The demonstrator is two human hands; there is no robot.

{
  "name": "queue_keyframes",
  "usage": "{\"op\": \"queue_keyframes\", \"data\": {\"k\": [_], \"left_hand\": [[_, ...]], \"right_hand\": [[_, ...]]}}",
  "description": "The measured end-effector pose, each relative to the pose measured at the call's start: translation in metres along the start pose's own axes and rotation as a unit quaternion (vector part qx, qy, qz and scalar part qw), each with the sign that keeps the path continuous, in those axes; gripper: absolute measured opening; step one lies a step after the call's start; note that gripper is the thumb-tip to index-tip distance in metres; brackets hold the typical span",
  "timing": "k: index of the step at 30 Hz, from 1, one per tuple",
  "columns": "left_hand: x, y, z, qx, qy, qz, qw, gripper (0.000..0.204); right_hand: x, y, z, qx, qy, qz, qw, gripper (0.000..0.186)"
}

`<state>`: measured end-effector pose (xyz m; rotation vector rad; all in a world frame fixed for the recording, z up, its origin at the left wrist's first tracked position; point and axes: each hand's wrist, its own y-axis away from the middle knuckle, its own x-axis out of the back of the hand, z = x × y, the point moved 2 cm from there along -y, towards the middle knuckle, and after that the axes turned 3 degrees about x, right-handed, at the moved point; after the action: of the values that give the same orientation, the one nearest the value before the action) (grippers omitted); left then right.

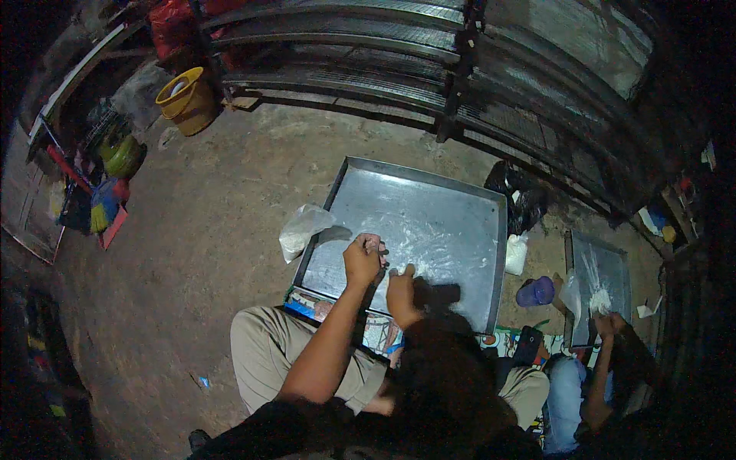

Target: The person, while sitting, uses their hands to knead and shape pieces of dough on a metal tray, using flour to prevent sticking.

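Note:
In front of me lies a large, shallow metal tray point(360, 192) with a raised rim. White powder point(420, 268) is smeared over its near middle. Above the tray's near left part, my left hand point(363, 261) is closed with its fingers curled in; what they hold, if anything, I cannot make out. Close to its right, my right hand point(402, 295) is closed low over the tray, with a bit of white stuff at its fingertips, too small to name. A clear plastic bag of white powder point(300, 234) leans by the tray's left edge.
Right of the tray stand another bag of white powder point(516, 253), a purple cup point(535, 291) and a black plastic bag point(525, 203). Another person's hands point(606, 325) work at a second tray point(613, 264). Metal racks point(368, 69) and a yellow bucket point(192, 111) are farther off.

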<state>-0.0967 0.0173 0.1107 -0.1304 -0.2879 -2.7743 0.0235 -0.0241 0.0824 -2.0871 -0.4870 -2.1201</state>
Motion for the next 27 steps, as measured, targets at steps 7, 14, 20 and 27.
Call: {"op": "queue_keyframes", "data": {"k": [7, 14, 20, 27], "left_hand": [[0.011, -0.007, -0.024, -0.019, -0.36, -0.028, 0.932, 0.033], [0.015, -0.007, -0.031, -0.012, -0.496, -0.042, 0.867, 0.05], [0.037, -0.022, -0.016, 0.013, -0.516, -0.135, 0.845, 0.038], [0.024, -0.017, -0.013, -0.03, -0.491, -0.179, 0.852, 0.033]], "right_hand": [[-0.039, -0.013, -0.026, 0.112, 0.174, -0.013, 0.978, 0.015], [-0.016, 0.01, 0.058, -0.153, -0.105, 0.018, 0.982, 0.024], [0.014, -0.001, 0.105, -0.211, -0.217, 0.196, 0.933, 0.037], [-0.081, -0.035, 0.058, -0.075, 0.042, 0.173, 0.981, 0.044]]}}
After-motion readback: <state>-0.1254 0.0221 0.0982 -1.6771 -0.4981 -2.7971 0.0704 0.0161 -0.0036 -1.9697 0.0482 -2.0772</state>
